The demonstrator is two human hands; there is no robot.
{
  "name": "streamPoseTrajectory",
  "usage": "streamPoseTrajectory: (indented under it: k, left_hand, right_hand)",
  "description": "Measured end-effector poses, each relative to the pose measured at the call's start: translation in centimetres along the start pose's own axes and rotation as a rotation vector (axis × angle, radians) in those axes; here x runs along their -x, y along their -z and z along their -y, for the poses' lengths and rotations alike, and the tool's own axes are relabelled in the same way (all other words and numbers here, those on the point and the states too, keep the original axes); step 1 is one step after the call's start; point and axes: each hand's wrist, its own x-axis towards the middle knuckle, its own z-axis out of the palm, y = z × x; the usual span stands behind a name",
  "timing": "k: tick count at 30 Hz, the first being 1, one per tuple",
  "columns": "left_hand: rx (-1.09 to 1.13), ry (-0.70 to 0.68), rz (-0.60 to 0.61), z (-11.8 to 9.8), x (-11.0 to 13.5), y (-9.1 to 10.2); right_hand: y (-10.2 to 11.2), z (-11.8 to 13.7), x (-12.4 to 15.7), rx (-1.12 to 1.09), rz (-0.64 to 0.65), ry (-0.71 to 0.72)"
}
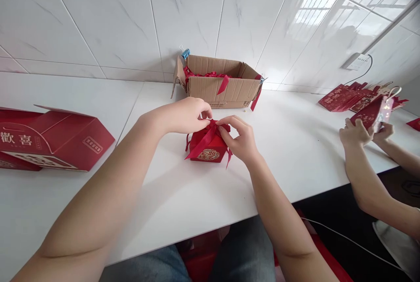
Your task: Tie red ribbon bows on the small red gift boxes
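A small red gift box (pixel 210 149) with a gold emblem on its front stands on the white table (pixel 183 194). A red ribbon (pixel 206 138) runs across its top and hangs down its sides. My left hand (pixel 187 114) is closed, pinching the ribbon above the box's top. My right hand (pixel 241 138) pinches the ribbon from the right side and rests against the box.
A cardboard box (pixel 219 86) with red ribbons inside stands against the tiled wall behind. A large flat red carton (pixel 49 142) lies at the left. At the right another person's hands (pixel 364 132) hold a red box, with a stack of flat red boxes (pixel 351 97) behind.
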Motion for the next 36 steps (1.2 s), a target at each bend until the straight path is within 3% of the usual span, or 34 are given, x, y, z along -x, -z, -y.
streamPoseTrajectory:
  k: [3, 8, 18, 36]
  left_hand:
    - [-0.025, 0.023, 0.055, -0.1, -0.2, -0.2]
    - [-0.002, -0.035, 0.023, -0.2, -0.7, -0.6]
    - [-0.029, 0.004, 0.002, 0.5, -0.3, 0.4]
    - [0.032, -0.003, -0.01, 0.6, -0.7, -0.1]
  right_hand:
    - [0.1, 0.0, -0.1, 0.002, 0.002, 0.007]
    - [0.0, -0.2, 0.0, 0.0, 0.002, 0.021]
    - [0.2, -0.8, 0.3, 0.006, 0.05, 0.021]
    - [-0.2, -0.9, 0.6, 0.154, 0.135, 0.07]
